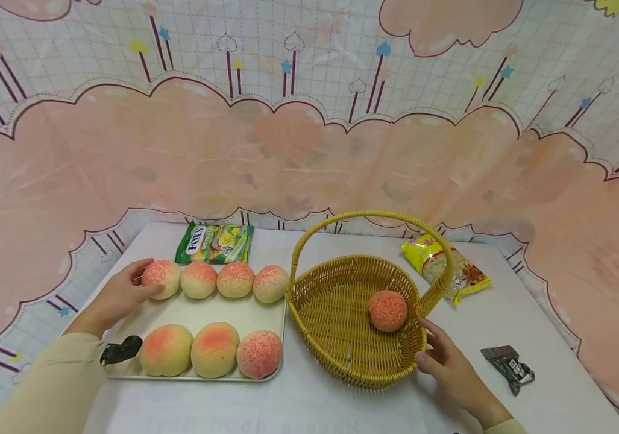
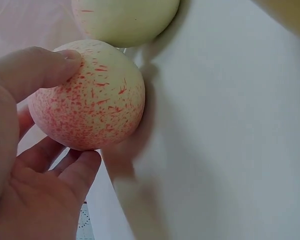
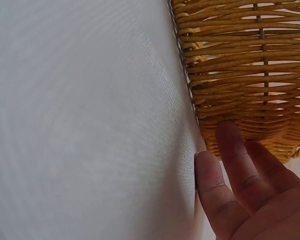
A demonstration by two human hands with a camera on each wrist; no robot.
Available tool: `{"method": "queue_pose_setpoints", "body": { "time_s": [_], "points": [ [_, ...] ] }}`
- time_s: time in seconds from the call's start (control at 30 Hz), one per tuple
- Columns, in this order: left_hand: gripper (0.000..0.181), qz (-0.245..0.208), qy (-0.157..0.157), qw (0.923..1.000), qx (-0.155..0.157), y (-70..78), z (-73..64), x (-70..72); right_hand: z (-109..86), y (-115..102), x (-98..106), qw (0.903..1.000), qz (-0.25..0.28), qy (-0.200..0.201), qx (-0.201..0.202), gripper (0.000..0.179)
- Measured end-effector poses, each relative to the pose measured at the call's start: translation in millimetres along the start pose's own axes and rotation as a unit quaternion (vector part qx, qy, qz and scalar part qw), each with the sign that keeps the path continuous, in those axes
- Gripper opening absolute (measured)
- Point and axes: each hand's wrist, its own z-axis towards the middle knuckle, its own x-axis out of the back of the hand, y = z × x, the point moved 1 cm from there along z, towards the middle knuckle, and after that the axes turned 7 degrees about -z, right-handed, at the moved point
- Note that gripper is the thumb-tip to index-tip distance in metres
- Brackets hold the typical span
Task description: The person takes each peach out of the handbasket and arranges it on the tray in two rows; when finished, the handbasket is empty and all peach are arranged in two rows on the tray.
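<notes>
At the back left corner of a cream tray (image 1: 206,313), my left hand (image 1: 125,295) grips a speckled pink-and-cream peach (image 1: 161,279). The left wrist view shows the thumb (image 2: 67,65) on one side of this peach (image 2: 90,100) and fingertips against the other. Several more peaches (image 1: 199,279) share the tray in two rows. My right hand (image 1: 452,367) touches the right side of a yellow wicker basket (image 1: 331,361), its fingers (image 3: 235,150) extended along the woven wall in the right wrist view. One red speckled peach (image 1: 387,310) lies inside the basket.
The basket's tall arched handle (image 1: 369,213) rises over its opening. Behind the tray lies a green candy bag (image 1: 216,243). A yellow snack bag (image 1: 445,265) is behind the basket, and a small black packet (image 1: 509,366) lies at right. A patterned cloth backs the white table.
</notes>
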Motion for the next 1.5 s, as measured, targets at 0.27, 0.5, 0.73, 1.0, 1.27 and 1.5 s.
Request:
{"method": "queue_pose_setpoints", "body": {
  "time_s": [0.27,0.5,0.73,1.0,1.27,1.5],
  "points": [
    [0.084,-0.018,-0.011,0.9996,0.017,-3.7,2.8,1.9,0.5,2,0,0.9999,-0.009,-0.004,0.010,0.066],
    [0.083,-0.006,-0.009,0.9999,0.004,-3.5,5.5,3.2,0.5,2,0,0.9998,-0.015,-0.002,0.015,0.066],
    [0.088,-0.007,-0.015,0.9998,0.011,-1.3,6.0,4.3,0.7,1,1,0.9995,-0.018,-0.002,0.024,0.066],
    [0.086,-0.001,-0.008,0.9997,-0.022,8.4,4.1,7.9,-0.5,0,0,0.9997,-0.016,0.000,0.020,0.066],
    [0.088,0.070,-0.010,0.9970,-0.033,37.8,-3.5,6.4,-1.0,0,1,0.9997,-0.013,0.001,0.020,0.066],
    [0.085,0.092,-0.011,0.9942,-0.053,56.8,-13.7,-1.8,-0.7,2,1,0.9999,-0.012,0.000,0.010,0.066]
  ]
}}
